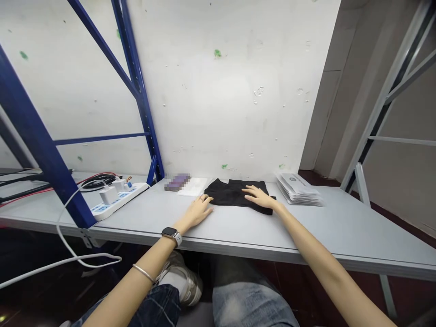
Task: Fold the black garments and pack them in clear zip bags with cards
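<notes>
A black piece of fabric [228, 193], perhaps a garment, lies spread on the grey tabletop [231, 231]; its exact kind does not show. My left hand [198, 211] rests at the fabric's left edge, fingers stretched toward it, and a ring shows on one finger. Flat on the fabric's right part lies my right hand [258, 197], its fingers spread. Neither hand grips anything that I can see. The palms hide small parts of the fabric and table.
Right of the fabric sits a stack of white printed packets [299, 188]. Behind my left hand lie a white sheet or bag [194, 186] and a blurred purple item [179, 181]. Further left, a white power strip [119, 200] with chargers and cables stands beside a blue rack post [44, 141].
</notes>
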The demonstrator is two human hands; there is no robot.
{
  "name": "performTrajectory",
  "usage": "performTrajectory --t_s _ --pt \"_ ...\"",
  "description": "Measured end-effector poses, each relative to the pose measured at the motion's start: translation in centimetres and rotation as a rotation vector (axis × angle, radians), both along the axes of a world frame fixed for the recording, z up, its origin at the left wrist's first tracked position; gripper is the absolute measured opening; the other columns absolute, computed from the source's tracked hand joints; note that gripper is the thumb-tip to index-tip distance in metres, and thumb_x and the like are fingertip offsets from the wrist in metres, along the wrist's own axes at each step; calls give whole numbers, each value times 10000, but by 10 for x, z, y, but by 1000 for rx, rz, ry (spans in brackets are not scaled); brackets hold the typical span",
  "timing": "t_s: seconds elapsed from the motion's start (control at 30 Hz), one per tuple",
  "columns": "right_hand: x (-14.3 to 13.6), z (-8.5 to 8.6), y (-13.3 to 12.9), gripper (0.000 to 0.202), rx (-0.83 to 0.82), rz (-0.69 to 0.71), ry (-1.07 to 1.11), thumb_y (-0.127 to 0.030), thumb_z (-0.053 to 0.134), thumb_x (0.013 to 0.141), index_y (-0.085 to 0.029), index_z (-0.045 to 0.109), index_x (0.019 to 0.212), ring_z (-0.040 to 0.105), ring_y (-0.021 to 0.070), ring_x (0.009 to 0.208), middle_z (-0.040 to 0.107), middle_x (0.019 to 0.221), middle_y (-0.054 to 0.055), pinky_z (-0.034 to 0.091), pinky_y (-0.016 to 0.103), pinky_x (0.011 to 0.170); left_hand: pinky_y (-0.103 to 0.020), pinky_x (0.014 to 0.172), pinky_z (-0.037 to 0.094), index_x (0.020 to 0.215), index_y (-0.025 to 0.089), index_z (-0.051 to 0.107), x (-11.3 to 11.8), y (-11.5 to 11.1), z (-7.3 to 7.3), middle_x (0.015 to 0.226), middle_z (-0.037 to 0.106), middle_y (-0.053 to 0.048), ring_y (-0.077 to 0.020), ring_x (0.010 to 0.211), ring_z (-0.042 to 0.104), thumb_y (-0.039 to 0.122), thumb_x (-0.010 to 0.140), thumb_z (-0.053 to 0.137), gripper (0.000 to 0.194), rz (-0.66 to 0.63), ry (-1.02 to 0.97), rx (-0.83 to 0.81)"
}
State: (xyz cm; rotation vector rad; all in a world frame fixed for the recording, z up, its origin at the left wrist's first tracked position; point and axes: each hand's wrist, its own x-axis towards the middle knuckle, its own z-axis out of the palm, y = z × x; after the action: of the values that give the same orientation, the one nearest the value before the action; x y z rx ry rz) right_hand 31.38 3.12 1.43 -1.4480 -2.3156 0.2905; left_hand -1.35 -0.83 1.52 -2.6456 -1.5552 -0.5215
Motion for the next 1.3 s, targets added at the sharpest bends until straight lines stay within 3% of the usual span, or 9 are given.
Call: performTrajectory --t_s 0.17,0.3,0.5,0.67,0.77,0.9,1.0,1.1,1.3 --pt "48 13 -4 562 303 -526 42 -304 524 870 -159 419 1404 194 332 1408 344 1484 170 41 562 1138 -438 990 403 1265 245 541 3 -3 0 1312 532 -87 -277 1218 480 421 952 367 399 2 88 -26" --pt "72 0 -6 524 269 -892 29 -160 566 778 -101 519 1296 190 433 1366 404 1408 229 74 702 1038 -464 1002 374 1340 247 486 4 0 -6 1440 452 -87 -295 1298 408 446 969 317 454 50 139 -39" --pt "74 -15 -7 396 408 -962 183 -39 410 805 -175 634 1102 378 311 1258 583 1233 137 110 680 1021 -477 999 373 1333 237 500 2 3 -11 1437 465 -89 -300 1313 390 441 970 309 458 58 140 7" --pt "76 -5 -10 353 645 -962 494 -112 353 871 -156 670 1019 481 301 1150 663 1079 135 122 652 1025 -494 1007 373 1346 225 485 4 1 -10 1446 451 -105 -315 1344 357 398 965 341 442 76 91 95" --pt "58 9 -12 406 779 -857 611 -171 285 920 -122 633 1122 508 285 1134 637 1148 174 260 549 1025 -500 1021 366 1393 215 430 12 -1 -4 1466 424 -115 -326 1354 344 332 938 415 470 91 26 195" --pt "0 14 -20 378 827 -542 596 -236 305 962 -214 606 1189 543 199 1148 625 1225 78 389 357 994 -479 1035 363 1466 208 297 27 -8 10 1501 364 -119 -324 1367 319 282 900 487 602 58 -75 366" --pt "-45 2 -32 346 666 -21 435 -215 375 953 -247 587 1225 508 202 1213 578 1300 74 368 390 1024 -477 1062 332 1492 213 230 35 -13 16 1556 249 -114 -336 1407 229 278 868 548 703 50 -109 482" --pt "-70 -12 -44 357 488 279 119 -187 499 904 -287 571 1240 444 231 1271 524 1358 75 311 466 1045 -500 1073 303 1487 249 246 37 -15 15 1579 187 -88 -357 1429 154 263 833 598 743 39 -67 500" --pt "-60 -11 -52 164 486 217 33 -233 654 816 -205 613 972 518 234 1088 590 1141 92 325 462 981 -447 1006 387 1327 235 481 30 -12 2 1385 506 -89 -291 1293 421 296 897 511 436 -4 10 263"
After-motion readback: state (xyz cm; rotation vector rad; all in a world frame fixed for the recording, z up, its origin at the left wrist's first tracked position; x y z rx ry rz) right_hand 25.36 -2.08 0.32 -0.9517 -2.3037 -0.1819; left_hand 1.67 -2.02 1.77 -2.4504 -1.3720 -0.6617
